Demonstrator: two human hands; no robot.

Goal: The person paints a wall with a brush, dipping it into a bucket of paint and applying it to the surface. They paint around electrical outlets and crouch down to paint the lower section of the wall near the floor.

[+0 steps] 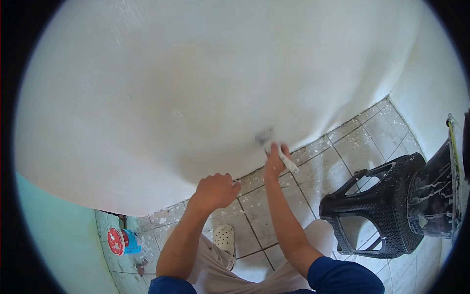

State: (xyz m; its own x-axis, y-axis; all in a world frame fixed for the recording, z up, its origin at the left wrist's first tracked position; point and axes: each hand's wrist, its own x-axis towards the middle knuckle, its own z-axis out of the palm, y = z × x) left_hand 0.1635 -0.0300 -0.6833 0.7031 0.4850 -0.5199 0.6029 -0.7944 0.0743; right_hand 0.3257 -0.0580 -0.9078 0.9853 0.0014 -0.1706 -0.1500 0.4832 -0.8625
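Observation:
My right hand (276,159) is closed round the white handle of a paintbrush (289,161). Its greyish head, smeared by motion, is at the lower part of the white wall (235,93). My left hand (218,190) is a loose fist near the foot of the wall, knuckles up. A small pale spot shows by its fingers, but whatever they may hold is too hidden to name.
At the right, a black plastic stool (372,206) appears with a paint-streaked black bucket (433,191). A red and blue tub (125,241) stands at lower left. Paint spots speckle the tiled floor (313,181). A pale clog (224,240) is on my foot.

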